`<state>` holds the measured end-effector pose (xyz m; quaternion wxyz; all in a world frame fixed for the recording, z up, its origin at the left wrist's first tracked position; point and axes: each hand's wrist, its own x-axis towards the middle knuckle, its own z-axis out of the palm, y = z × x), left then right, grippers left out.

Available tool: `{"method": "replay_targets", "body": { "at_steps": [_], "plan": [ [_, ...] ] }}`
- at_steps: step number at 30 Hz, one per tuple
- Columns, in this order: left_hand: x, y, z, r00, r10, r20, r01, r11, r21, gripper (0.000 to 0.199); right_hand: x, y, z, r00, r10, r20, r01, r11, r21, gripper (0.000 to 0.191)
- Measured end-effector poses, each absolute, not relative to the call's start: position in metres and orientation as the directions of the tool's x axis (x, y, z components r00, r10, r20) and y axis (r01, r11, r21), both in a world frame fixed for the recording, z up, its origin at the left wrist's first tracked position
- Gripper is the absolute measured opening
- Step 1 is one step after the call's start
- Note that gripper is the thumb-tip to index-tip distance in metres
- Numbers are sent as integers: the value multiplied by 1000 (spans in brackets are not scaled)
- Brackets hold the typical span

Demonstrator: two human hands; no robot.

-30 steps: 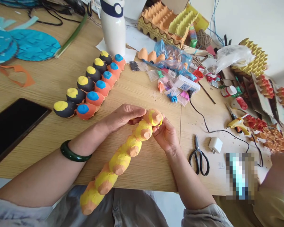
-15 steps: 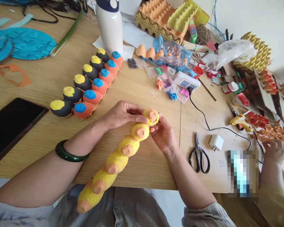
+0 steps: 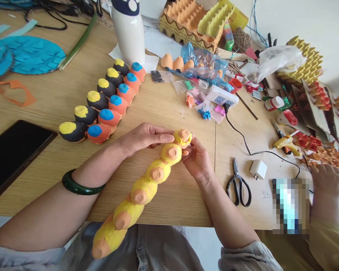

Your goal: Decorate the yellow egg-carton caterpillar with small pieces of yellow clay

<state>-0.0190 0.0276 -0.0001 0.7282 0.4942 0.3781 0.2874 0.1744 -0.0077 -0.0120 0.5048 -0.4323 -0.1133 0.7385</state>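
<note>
Left grip (image 3: 164, 138) and right grip (image 3: 190, 145) flank the yellow strip's (image 3: 150, 185) end.

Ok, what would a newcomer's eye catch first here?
Probably the knobbly yellow-and-orange strip, held at its far end between the left hand and right hand. Next, left of it on the table, the black cups with yellow tops beside orange ones with blue tops.

Craft workspace with cluttered table (image 3: 169, 199)

The wooden surface (image 3: 169, 192) is light brown with a thin seam. Behind it, the wall (image 3: 299, 19) is plain and white.
</note>
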Motion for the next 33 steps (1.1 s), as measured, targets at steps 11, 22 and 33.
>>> {"method": "replay_targets", "body": {
  "at_steps": [11,22,33],
  "plan": [
    [-25,29,0,486,836,-256,81,248,965,87,170,-13,-12,-167,845,-508,-597,-497,-630,19],
    [-29,31,-7,535,824,-189,122,146,982,68,161,-19,-13,-206,849,-487,-611,-500,-614,22],
    [-24,24,7,475,869,-136,332,-35,942,51,161,-23,-16,-131,887,-442,-618,-422,-664,21]
  ]
}}
